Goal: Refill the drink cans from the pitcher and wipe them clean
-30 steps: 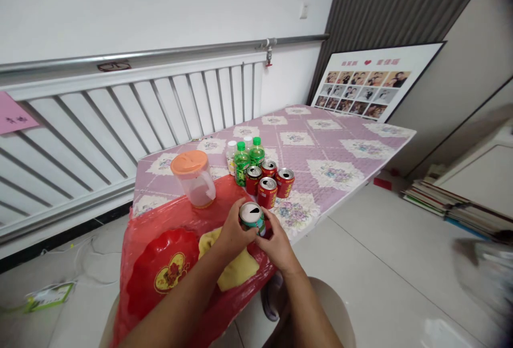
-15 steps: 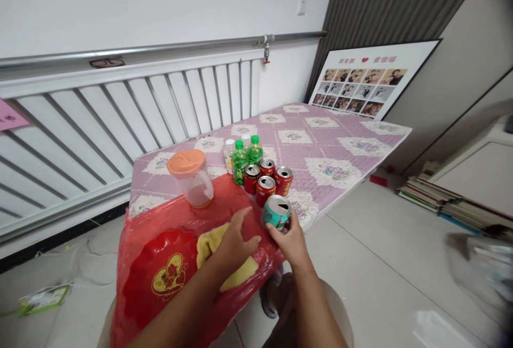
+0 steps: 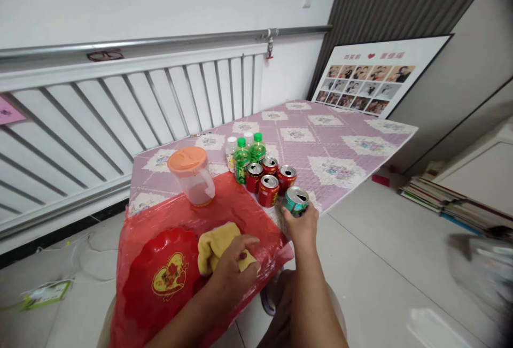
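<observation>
My right hand [image 3: 302,224] grips a green drink can [image 3: 295,202] with an opened top, at the table's near edge just right of several red cans [image 3: 268,191]. Over a folded yellow cloth [image 3: 216,244] hovers my left hand [image 3: 239,262], its thumb and fingers apart and nothing between them. Whether that hand touches the cloth I cannot tell. Left of the cloth lies a red scalloped tray [image 3: 138,284] with a gold heart design. Behind the red cans stand green-capped bottles [image 3: 242,161] and white-capped bottles [image 3: 231,154].
A clear pitcher [image 3: 198,185] with an orange lid stands left of the bottles. Red plastic sheeting [image 3: 160,218] covers the table's near left part; a purple flowered tablecloth [image 3: 300,147] covers the rest. A radiator [image 3: 160,99] runs behind, and a photo board [image 3: 363,78] leans at the far end.
My right hand has moved the green can rightward and forward, beside the red cans. My left hand has drawn back toward me, over the yellow cloth.
</observation>
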### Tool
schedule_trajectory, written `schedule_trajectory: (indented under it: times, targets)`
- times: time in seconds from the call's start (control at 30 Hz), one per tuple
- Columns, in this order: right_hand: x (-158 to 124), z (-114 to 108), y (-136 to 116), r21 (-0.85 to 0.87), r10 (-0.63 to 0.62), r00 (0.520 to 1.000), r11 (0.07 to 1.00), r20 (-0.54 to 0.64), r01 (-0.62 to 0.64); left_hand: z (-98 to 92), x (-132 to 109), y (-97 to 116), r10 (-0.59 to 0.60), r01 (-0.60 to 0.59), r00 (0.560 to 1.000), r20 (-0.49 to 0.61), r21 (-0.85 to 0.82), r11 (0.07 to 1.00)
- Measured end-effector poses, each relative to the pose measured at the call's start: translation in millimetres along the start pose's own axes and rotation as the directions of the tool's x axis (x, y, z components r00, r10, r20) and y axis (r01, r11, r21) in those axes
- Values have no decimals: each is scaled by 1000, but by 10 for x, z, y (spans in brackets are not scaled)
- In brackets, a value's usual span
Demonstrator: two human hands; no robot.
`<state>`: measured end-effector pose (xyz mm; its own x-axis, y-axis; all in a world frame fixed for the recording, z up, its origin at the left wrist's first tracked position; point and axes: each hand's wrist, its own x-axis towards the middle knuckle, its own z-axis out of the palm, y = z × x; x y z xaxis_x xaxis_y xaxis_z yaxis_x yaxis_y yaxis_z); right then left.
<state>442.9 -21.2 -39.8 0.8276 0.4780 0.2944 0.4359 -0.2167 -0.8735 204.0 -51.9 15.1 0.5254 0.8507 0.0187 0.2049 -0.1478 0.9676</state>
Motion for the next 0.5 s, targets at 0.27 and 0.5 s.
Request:
schedule_trajectory:
  times: [0.27, 0.5]
  targets:
    - [29, 134, -9, -24, 27, 999, 999, 25, -27, -66, -113, 76, -74, 74, 997, -20, 0, 997]
    - [27, 191, 32, -30, 59, 997, 998, 42, -58, -174, -174, 63, -61, 62, 998, -20, 12, 998]
